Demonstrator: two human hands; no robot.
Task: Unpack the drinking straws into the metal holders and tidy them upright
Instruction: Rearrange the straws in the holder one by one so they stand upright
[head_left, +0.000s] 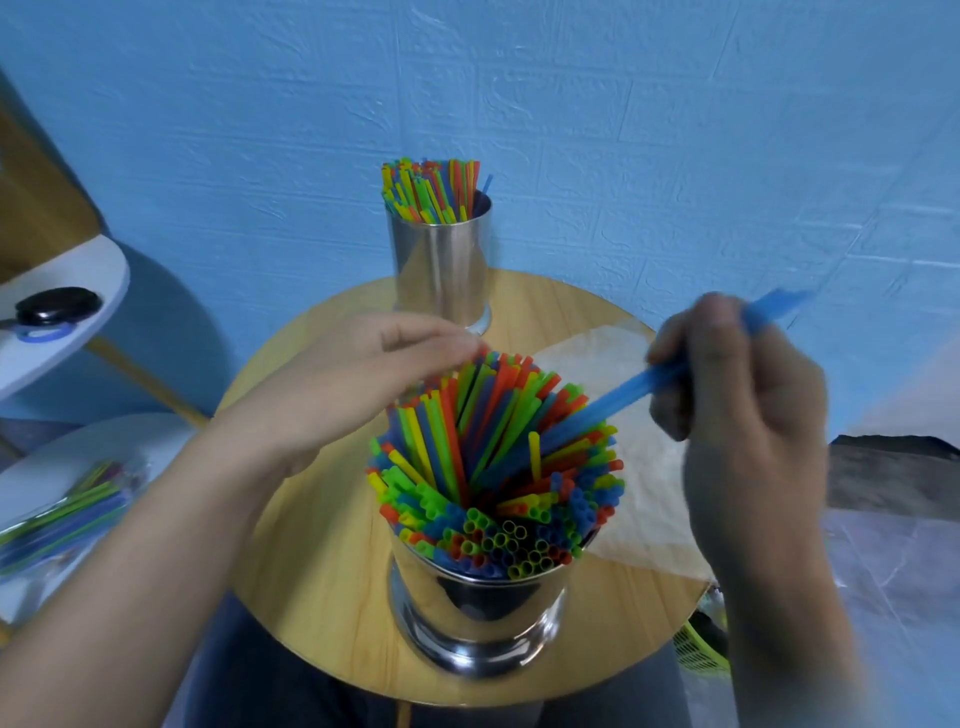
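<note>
Two hands: right hand (737, 384) grips blue straws (618, 395), relaxed left hand (363, 379) touches standing straws (493, 467).

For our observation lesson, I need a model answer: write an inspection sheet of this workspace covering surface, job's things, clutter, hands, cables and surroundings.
Surface: round light-wood table, carrying both holders.
Job's things: near shiny metal holder packed with coloured plastic straws; far metal holder also stocked.
Clutter: translucent plastic wrapper lying flat on the table's right.
Hands: left hand touches straw tops; right hand grips blue straws, blurred.
Cables: nothing seen.
Surroundings: blue textured wall; bagged straws on white shelf, left.
</note>
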